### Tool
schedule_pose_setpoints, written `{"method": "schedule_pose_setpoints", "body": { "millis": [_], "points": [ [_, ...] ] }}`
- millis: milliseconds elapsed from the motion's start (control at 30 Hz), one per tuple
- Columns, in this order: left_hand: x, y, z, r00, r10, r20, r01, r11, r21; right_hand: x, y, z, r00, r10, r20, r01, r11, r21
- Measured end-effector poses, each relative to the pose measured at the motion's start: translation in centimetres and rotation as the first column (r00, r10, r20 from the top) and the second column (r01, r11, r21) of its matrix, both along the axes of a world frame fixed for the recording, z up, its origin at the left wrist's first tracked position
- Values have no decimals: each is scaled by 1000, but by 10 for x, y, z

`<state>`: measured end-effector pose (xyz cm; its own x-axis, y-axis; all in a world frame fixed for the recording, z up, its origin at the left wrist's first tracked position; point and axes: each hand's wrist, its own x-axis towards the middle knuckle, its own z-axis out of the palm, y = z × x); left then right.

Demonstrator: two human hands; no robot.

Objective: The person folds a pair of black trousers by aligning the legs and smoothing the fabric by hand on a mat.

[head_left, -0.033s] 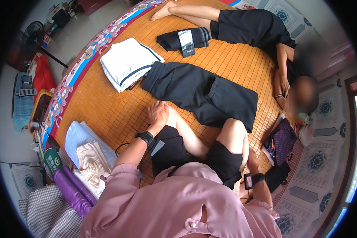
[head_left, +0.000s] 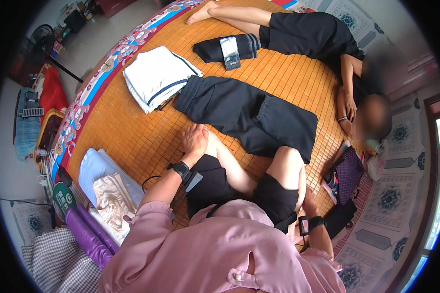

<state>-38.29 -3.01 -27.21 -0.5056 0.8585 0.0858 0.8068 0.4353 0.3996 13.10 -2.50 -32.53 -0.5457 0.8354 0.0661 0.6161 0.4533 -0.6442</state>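
Note:
My left hand (head_left: 195, 138) rests flat over my bent left knee, holding nothing. Beside my right leg, my right hand (head_left: 309, 200) is lowered toward the mat, its fingers mostly hidden by the leg. In front of my knees lie black trousers (head_left: 244, 112), folded lengthwise, with the waistband to the left. A folded white garment with dark trim (head_left: 156, 75) lies by that waistband. Farther off is a rolled black garment (head_left: 208, 50) with a phone (head_left: 230, 52) on top.
Another person (head_left: 313, 36) in black lies along the far right. Light blue cloth (head_left: 95, 168), a cream garment (head_left: 112, 193) and a purple cushion-like item (head_left: 90, 237) are at my left. A dark dotted cloth (head_left: 346, 171) lies right, by the tiled wall (head_left: 391, 200).

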Motion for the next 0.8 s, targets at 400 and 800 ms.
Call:
{"method": "schedule_pose_setpoints", "body": {
  "millis": [400, 800],
  "points": [
    [-35, -29, -13, 990, -97, 106, 87, 992, 93, 8, -126, -25, 959, -284, -20, 257, 894, -367],
    [-73, -65, -26, 990, -137, 25, 127, 963, 236, -81, -163, 70, 930, -195, 311, 207, 978, -6]
  ]
}}
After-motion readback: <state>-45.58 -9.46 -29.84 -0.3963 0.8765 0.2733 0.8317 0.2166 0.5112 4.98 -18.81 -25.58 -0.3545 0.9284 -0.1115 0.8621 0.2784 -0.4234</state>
